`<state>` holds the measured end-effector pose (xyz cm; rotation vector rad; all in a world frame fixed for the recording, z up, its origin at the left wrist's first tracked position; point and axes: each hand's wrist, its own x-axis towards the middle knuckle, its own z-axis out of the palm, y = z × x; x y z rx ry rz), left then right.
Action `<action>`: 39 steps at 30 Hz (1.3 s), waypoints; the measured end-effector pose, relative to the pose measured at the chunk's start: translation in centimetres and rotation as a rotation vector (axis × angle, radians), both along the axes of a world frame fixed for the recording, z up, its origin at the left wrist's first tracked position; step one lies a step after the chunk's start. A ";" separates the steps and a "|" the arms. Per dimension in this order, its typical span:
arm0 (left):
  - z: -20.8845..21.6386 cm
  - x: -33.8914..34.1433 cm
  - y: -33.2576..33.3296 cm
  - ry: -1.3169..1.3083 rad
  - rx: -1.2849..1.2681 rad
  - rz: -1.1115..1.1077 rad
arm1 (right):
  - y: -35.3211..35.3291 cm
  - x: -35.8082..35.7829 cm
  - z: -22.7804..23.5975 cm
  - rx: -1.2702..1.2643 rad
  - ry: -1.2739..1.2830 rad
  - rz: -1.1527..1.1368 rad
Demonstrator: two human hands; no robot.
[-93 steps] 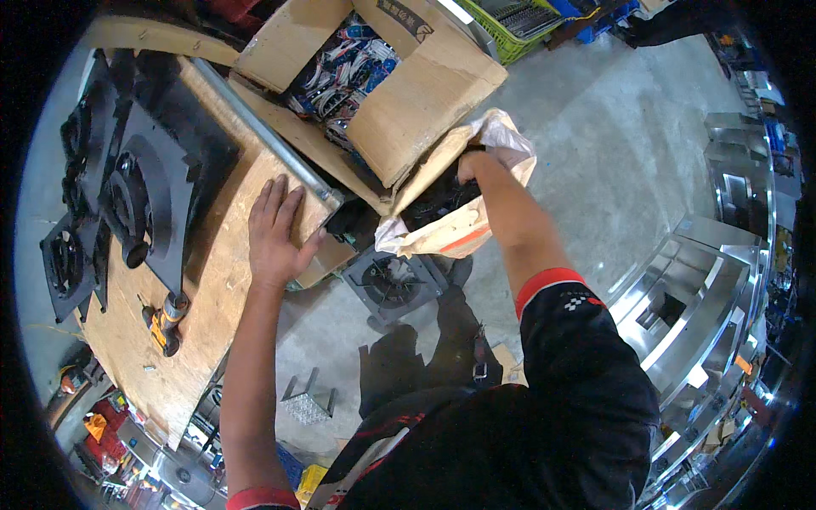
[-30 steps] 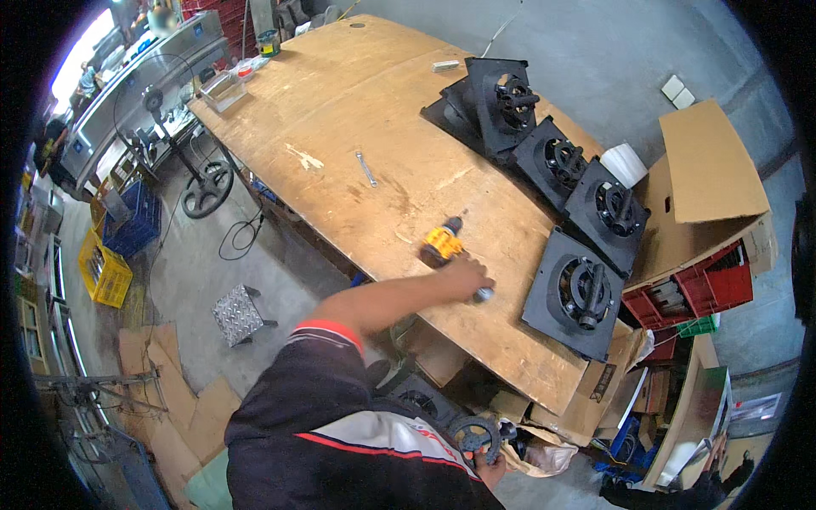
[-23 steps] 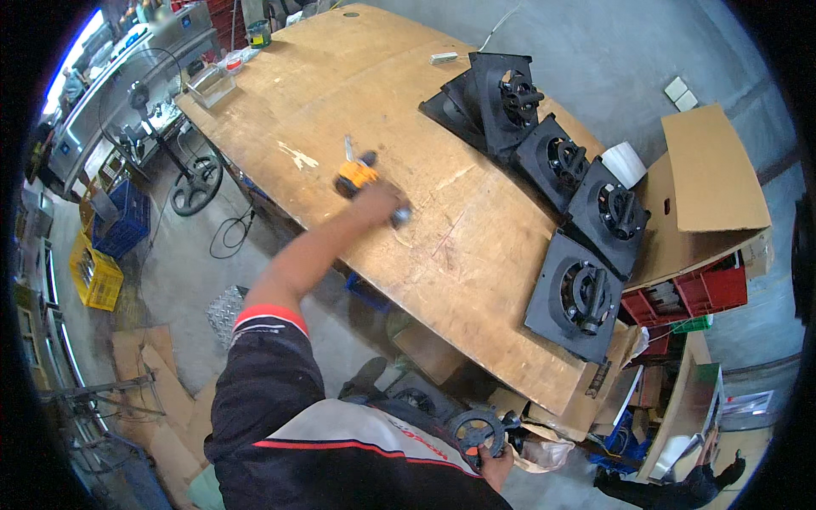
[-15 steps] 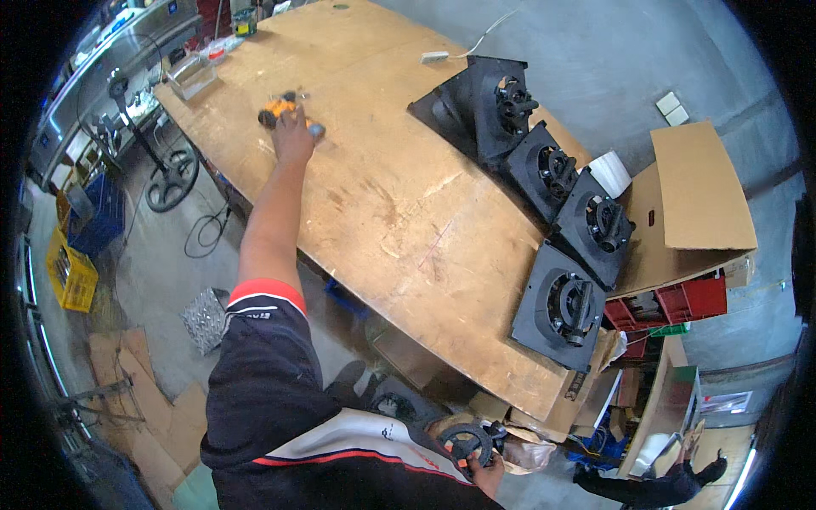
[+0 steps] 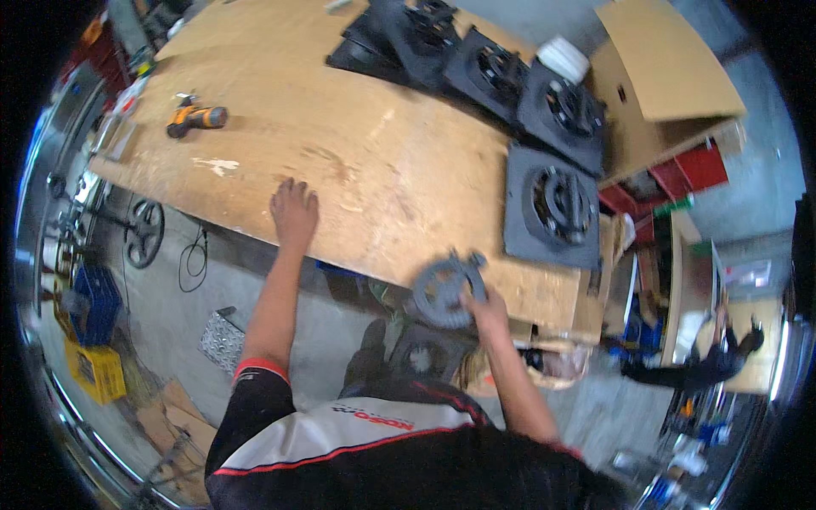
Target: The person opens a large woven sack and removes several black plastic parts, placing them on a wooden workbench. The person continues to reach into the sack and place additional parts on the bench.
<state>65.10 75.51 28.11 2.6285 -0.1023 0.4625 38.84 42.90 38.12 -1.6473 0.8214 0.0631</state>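
Observation:
My right hand (image 5: 487,313) grips a dark grey, round, wheel-like plastic part (image 5: 425,299) by its rim, over the near edge of the wooden table (image 5: 374,204). Openings show in the part's middle, and a small knob sticks out at its far side. My left hand (image 5: 295,211) is open and holds nothing, fingers spread at the table's near edge; whether it touches the wood I cannot tell. Farther off to the left, an orange and black cordless drill (image 5: 200,119) lies on its side on the table.
Several black square panels with round centres, one a near panel (image 5: 554,206), line the table's right side. Behind them stands an open cardboard box (image 5: 671,68) near red crates (image 5: 701,167). Yellow (image 5: 96,371) and blue crates sit on the floor left. Another person (image 5: 714,357) is far right.
My left hand has let go of the drill and drawn back toward me. My right hand has brought the wheel-like part up from beside my body to the table edge. The view has shifted.

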 end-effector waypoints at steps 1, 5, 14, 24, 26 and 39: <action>-0.2 -0.1 -0.3 -0.006 -0.014 -0.041 | -1.0 2.1 -2.3 0.049 -0.070 0.032; -0.4 1.2 0.5 -0.009 -0.038 -0.043 | 0.8 12.9 1.0 0.079 -0.128 0.046; 0.6 0.0 -1.2 -0.209 0.035 -0.014 | -3.0 6.5 -3.7 -0.207 -0.279 0.188; 1.1 -21.7 -34.6 0.141 -0.062 -0.850 | -23.0 -32.4 -12.8 -0.703 0.192 -0.296; 0.6 -21.7 -37.7 0.011 0.023 -0.683 | -28.5 -35.9 -12.7 -0.769 0.304 -0.244; 0.3 -21.9 -39.9 0.060 0.164 -0.525 | -47.1 -35.3 -32.9 -0.421 0.961 0.659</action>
